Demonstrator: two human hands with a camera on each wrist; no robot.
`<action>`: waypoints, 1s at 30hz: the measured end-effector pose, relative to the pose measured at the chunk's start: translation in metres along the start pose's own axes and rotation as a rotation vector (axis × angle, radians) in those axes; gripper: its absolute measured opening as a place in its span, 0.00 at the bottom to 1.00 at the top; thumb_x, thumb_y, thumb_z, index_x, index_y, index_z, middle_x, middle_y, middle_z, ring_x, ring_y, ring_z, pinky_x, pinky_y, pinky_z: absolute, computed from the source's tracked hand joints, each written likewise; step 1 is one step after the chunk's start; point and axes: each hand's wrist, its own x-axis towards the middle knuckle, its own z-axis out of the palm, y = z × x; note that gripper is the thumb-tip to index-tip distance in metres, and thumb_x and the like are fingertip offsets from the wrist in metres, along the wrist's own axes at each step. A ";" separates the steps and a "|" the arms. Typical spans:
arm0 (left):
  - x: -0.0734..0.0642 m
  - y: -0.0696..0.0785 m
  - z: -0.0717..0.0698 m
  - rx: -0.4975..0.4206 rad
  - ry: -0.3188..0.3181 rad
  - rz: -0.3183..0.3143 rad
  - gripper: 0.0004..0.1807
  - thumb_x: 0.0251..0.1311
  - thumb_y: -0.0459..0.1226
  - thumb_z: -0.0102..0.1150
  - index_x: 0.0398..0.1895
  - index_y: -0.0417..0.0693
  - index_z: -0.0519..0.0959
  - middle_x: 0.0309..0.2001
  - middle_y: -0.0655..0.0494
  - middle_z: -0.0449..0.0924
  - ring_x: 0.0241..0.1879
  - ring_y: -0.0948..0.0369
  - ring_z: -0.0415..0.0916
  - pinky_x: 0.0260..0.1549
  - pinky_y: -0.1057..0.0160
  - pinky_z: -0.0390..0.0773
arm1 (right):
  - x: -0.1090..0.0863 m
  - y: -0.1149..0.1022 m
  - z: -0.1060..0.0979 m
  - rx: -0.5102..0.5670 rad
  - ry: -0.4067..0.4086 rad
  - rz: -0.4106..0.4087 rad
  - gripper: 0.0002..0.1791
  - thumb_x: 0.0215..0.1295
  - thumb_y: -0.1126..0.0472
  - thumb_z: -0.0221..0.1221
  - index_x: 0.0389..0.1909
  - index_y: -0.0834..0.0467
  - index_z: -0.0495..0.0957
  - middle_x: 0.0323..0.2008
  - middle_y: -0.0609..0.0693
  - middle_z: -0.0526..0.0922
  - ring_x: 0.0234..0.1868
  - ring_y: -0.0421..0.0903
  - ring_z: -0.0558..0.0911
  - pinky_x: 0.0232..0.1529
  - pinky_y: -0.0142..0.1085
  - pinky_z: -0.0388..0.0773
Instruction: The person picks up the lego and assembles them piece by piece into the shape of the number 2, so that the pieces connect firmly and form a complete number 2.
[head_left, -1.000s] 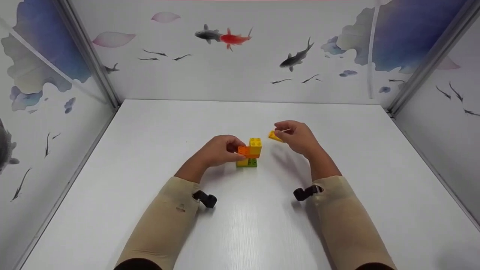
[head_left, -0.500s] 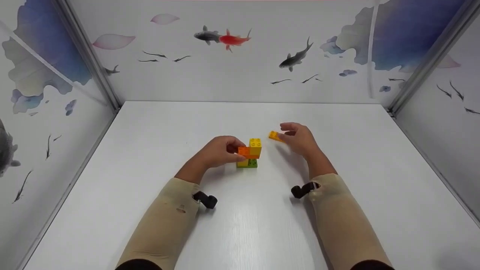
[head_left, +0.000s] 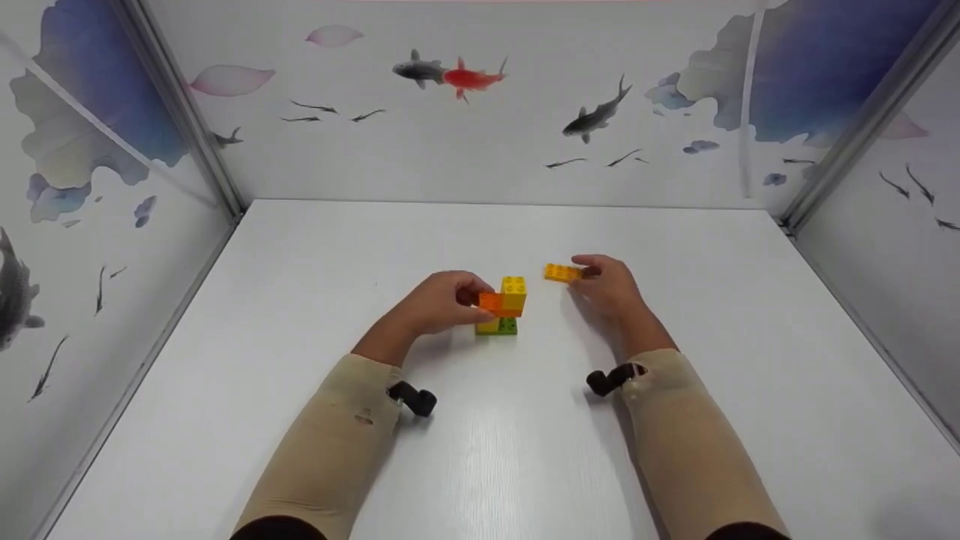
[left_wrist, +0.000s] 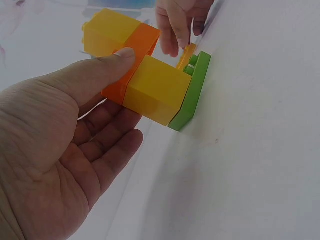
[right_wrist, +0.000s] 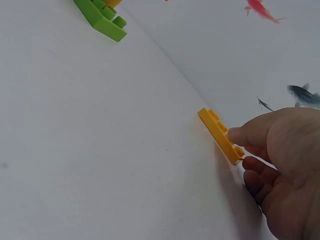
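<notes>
My left hand (head_left: 446,302) grips a small stack of toy bricks between thumb and fingers, at its orange brick (left_wrist: 150,42). Beneath the orange piece is a yellow brick (left_wrist: 160,87) on a green plate (left_wrist: 195,92); another yellow brick (head_left: 514,292) tops the stack, offset to the right. Farther back and to the right, my right hand (head_left: 611,289) pinches the right end of a flat amber-yellow studded plate (head_left: 561,272). In the right wrist view, the thumb lies on its studs and the fingertips are at its near end. I cannot tell whether this plate touches the table.
A white table (head_left: 480,450) lies under both hands. White panels with painted fish (head_left: 596,112) enclose its back and sides. A black camera mount (head_left: 412,397) sticks out at the left wrist, and another black mount (head_left: 609,380) at the right wrist.
My right hand has shifted slightly right and nearer, its fingers moving to the amber-yellow plate's right end. That plate has turned from slanted to nearly level across. The left hand still grips the stack.
</notes>
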 end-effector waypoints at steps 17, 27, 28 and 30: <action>-0.001 0.002 -0.001 -0.018 -0.004 -0.016 0.18 0.62 0.48 0.78 0.54 0.63 0.86 0.52 0.61 0.84 0.54 0.56 0.77 0.59 0.57 0.81 | 0.003 0.006 0.001 -0.149 0.010 -0.102 0.23 0.77 0.63 0.60 0.71 0.54 0.78 0.73 0.56 0.75 0.73 0.56 0.73 0.80 0.50 0.68; 0.000 0.003 -0.001 -0.020 -0.013 -0.037 0.19 0.62 0.49 0.78 0.54 0.63 0.86 0.52 0.61 0.84 0.54 0.56 0.77 0.61 0.58 0.82 | -0.003 -0.008 -0.004 -0.154 0.011 -0.068 0.25 0.77 0.62 0.61 0.73 0.52 0.77 0.74 0.55 0.76 0.74 0.56 0.73 0.81 0.51 0.67; 0.000 0.003 -0.001 -0.019 -0.013 -0.039 0.19 0.62 0.49 0.78 0.55 0.62 0.86 0.52 0.61 0.84 0.54 0.56 0.77 0.61 0.58 0.82 | -0.003 -0.010 -0.005 -0.160 0.008 -0.072 0.25 0.78 0.62 0.61 0.73 0.52 0.77 0.74 0.55 0.76 0.74 0.56 0.73 0.81 0.51 0.67; -0.001 0.004 -0.001 -0.017 -0.013 -0.043 0.19 0.62 0.49 0.78 0.55 0.62 0.86 0.52 0.61 0.84 0.54 0.56 0.77 0.61 0.58 0.82 | -0.004 -0.012 -0.007 -0.156 -0.001 -0.070 0.24 0.78 0.61 0.61 0.73 0.51 0.77 0.73 0.55 0.77 0.74 0.56 0.74 0.80 0.50 0.68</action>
